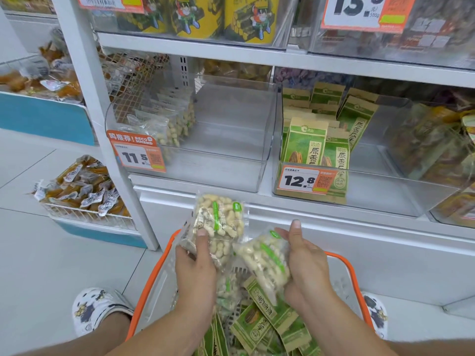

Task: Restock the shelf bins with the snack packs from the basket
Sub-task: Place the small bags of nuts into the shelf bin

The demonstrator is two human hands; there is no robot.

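Note:
My left hand (196,268) grips a stack of clear peanut packs (221,219) with green labels, held upright over the orange-rimmed basket (151,281). Beside it, my right hand (304,263) holds another peanut pack (264,258), tilted. More peanut packs and green sunflower-seed packs (262,317) lie in the basket below. The clear shelf bin (231,155) marked 11.5 holds a few peanut packs (174,122) on its left side. The neighbouring bin (385,196), marked 12.8, holds green seed packs (316,140).
White shelving with bins of yellow packs (203,16) runs above. To the left, wire baskets hold brown snack packs (82,188). My patterned shoes (95,309) stand on the pale tiled floor on either side of the basket.

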